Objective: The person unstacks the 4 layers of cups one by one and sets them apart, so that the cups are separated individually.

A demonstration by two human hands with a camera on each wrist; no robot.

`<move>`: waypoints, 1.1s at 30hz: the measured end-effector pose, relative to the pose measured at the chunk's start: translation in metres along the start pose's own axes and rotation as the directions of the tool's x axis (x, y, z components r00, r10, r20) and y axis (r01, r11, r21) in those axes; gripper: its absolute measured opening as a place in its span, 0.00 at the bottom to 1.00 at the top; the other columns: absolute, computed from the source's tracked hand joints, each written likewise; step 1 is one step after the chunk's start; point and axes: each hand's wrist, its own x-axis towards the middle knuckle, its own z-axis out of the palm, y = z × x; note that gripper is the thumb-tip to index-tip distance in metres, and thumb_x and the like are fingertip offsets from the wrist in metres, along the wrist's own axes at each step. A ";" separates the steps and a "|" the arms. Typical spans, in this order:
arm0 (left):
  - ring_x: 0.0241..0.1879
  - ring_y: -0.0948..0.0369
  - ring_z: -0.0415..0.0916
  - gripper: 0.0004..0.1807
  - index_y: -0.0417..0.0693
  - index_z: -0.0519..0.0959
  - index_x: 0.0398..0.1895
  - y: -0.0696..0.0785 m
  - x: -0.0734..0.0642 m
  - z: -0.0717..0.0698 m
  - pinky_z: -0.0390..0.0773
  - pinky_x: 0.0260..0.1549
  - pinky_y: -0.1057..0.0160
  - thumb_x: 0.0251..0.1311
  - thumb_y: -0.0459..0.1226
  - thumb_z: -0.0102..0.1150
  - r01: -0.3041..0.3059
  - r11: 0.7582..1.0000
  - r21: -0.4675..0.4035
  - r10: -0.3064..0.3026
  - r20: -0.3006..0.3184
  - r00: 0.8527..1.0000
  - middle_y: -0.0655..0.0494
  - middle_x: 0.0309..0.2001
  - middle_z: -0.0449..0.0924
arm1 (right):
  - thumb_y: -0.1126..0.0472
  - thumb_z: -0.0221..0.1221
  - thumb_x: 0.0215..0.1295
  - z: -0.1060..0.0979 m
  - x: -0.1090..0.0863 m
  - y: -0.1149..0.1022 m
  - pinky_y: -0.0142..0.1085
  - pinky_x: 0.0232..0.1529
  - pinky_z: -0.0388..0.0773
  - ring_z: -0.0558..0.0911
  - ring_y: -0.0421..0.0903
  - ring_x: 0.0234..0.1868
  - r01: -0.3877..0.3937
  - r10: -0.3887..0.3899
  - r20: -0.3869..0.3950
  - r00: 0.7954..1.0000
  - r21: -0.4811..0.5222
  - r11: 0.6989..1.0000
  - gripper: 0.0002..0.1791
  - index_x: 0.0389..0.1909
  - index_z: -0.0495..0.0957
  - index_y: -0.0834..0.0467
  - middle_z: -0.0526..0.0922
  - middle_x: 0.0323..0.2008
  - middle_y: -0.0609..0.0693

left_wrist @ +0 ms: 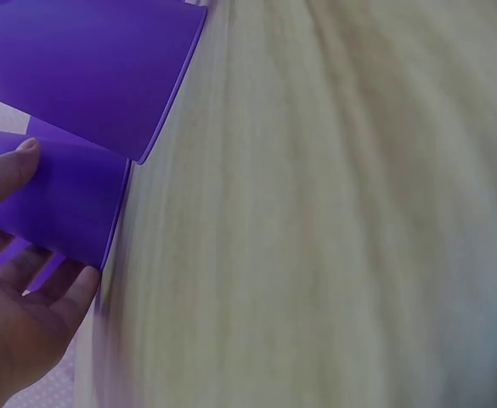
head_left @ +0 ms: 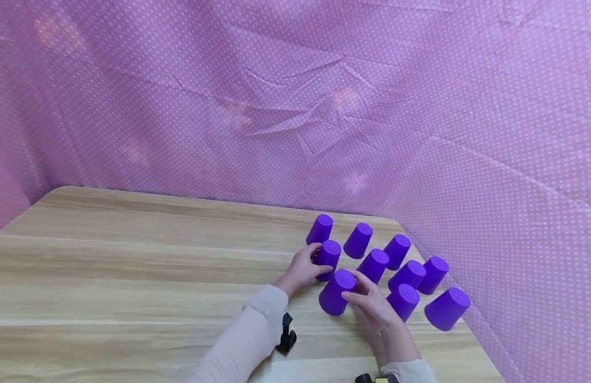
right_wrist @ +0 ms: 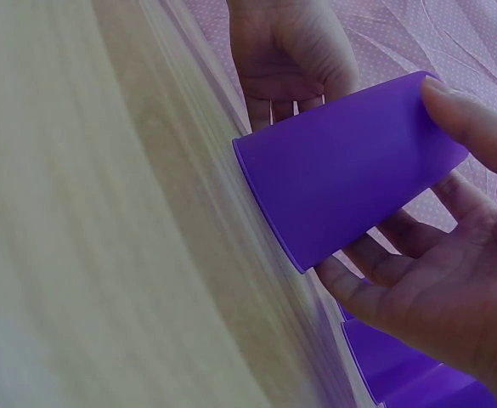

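Note:
My left hand (head_left: 305, 268) holds an upside-down purple cup (head_left: 327, 259), thumb on the near side and fingers around the far side. In the left wrist view that cup (left_wrist: 57, 200) has its rim at the wooden surface. Just nearer, my right hand (head_left: 376, 303) grips another inverted purple cup (head_left: 334, 298) from its right side. The right wrist view shows the thumb on this cup (right_wrist: 350, 166) near its base and the fingers along its other side. Whether its rim touches the table cannot be told. Beyond it appears the left hand (right_wrist: 295, 51), its fingertips partly hidden.
Several more inverted purple cups stand apart at the table's right, including a far one (head_left: 320, 229) and a near right one (head_left: 447, 309). The wooden table (head_left: 132, 276) stretches left. A pink dotted cloth (head_left: 285, 106) hangs behind and along the right edge.

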 end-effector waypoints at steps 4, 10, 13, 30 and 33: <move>0.47 0.50 0.69 0.32 0.37 0.66 0.53 -0.001 0.002 0.001 0.69 0.46 0.56 0.41 0.35 0.66 -0.008 1.000 0.006 0.008 0.002 1.000 0.42 0.46 0.71 | 0.72 0.57 0.50 -0.001 0.001 0.000 0.32 0.45 0.70 0.72 0.43 0.43 -0.003 0.003 0.000 1.000 -0.001 1.000 0.31 0.56 0.59 0.69 0.72 0.44 0.51; 0.47 0.51 0.69 0.33 0.37 0.66 0.53 -0.002 0.004 0.002 0.69 0.47 0.57 0.41 0.35 0.66 -0.015 1.000 0.013 0.015 -0.007 1.000 0.43 0.47 0.72 | 0.72 0.57 0.50 -0.002 0.004 -0.001 0.33 0.46 0.70 0.72 0.43 0.44 0.011 -0.011 0.027 1.000 0.015 1.000 0.31 0.57 0.57 0.69 0.72 0.44 0.51; 0.46 0.50 0.69 0.32 0.38 0.67 0.53 -0.002 0.003 0.000 0.70 0.46 0.56 0.41 0.34 0.66 -0.015 1.000 -0.005 0.015 -0.014 1.000 0.43 0.46 0.72 | 0.72 0.56 0.51 -0.002 0.005 0.000 0.32 0.46 0.70 0.72 0.43 0.44 0.023 -0.024 0.038 0.999 0.026 0.999 0.30 0.57 0.58 0.69 0.72 0.44 0.51; 0.47 0.44 0.67 0.32 0.39 0.66 0.55 0.001 -0.005 -0.035 0.70 0.44 0.55 0.45 0.39 0.64 0.014 0.991 -0.132 -0.016 -0.017 1.000 0.38 0.50 0.68 | 0.71 0.50 0.57 -0.009 0.008 -0.015 0.33 0.49 0.68 0.70 0.42 0.49 0.084 -0.089 0.060 0.994 0.080 0.993 0.30 0.59 0.51 0.71 0.65 0.52 0.60; 0.47 0.45 0.67 0.29 0.41 0.67 0.54 0.008 -0.008 -0.044 0.71 0.44 0.55 0.46 0.39 0.63 0.001 0.992 -0.127 -0.004 -0.023 1.000 0.40 0.50 0.69 | 0.70 0.49 0.58 -0.011 0.009 -0.022 0.32 0.51 0.67 0.67 0.46 0.53 0.134 -0.139 0.057 0.989 0.076 0.988 0.29 0.60 0.50 0.70 0.63 0.55 0.64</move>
